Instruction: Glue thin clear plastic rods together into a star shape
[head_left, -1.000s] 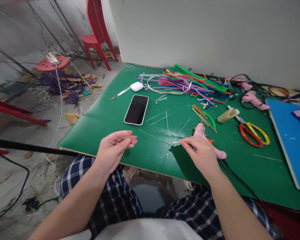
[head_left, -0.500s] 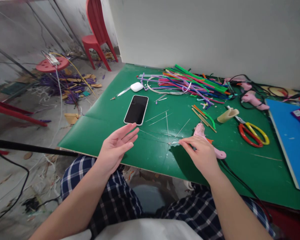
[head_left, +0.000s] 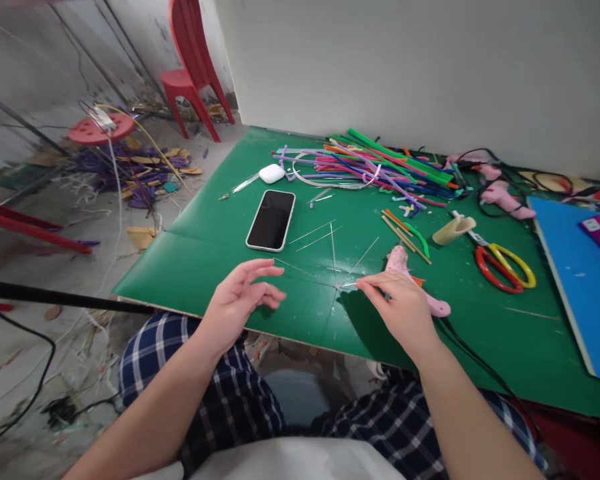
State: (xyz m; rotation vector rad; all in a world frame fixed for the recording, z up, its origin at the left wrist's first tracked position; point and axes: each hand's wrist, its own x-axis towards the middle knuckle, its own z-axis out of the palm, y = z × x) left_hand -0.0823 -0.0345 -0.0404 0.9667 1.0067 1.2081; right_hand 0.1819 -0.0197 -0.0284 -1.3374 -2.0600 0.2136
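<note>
My right hand [head_left: 405, 310] pinches a short, thin silvery wire [head_left: 349, 285] between thumb and fingertips, just above the table. At the wire's far end sits a small joint, from which several fine strands seem to spread; whether all are attached I cannot tell. Other thin straight wires [head_left: 319, 238] lie beyond it. Empty, with fingers apart and half curled, my left hand [head_left: 240, 300] hovers over the table's front edge, nearest to the black-screened phone [head_left: 271, 221]. A pink glue gun [head_left: 397, 259] lies partly hidden behind my right hand.
On the green table [head_left: 190, 260] lie a heap of coloured pipe cleaners [head_left: 375, 163], a white earphone case [head_left: 271, 174], brown sticks [head_left: 405, 235], red-and-yellow scissors [head_left: 505, 267], a beige tube [head_left: 454, 230] and a blue board [head_left: 575, 280]. A second pink glue gun [head_left: 505, 198] lies at the back.
My left hand's fingers have curled and it has shifted slightly right and down. My right hand keeps its pinch on the wire in nearly the same spot.
</note>
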